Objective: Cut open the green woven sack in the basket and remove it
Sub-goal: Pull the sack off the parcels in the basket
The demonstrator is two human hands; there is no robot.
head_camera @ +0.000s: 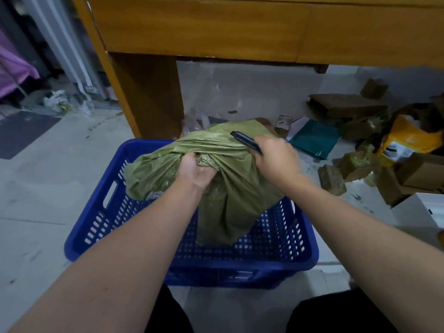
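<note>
A green woven sack (230, 188) bulges up out of a blue perforated plastic basket (271, 243) on the floor in front of me. My left hand (195, 173) grips a bunched fold of the sack near its top. My right hand (276, 159) holds a black utility knife (245, 141) against the sack's upper right side, its dark tip pointing up and left. The blade itself is too small to make out. The sack's lower part is hidden inside the basket.
A yellow wooden desk (216, 32) stands just behind the basket, its leg (149, 97) close to the basket's far rim. Cardboard boxes (348, 104), a teal mailer (314, 138) and a yellow bag (408, 135) litter the floor at right. My dark-clad knees sit below the basket.
</note>
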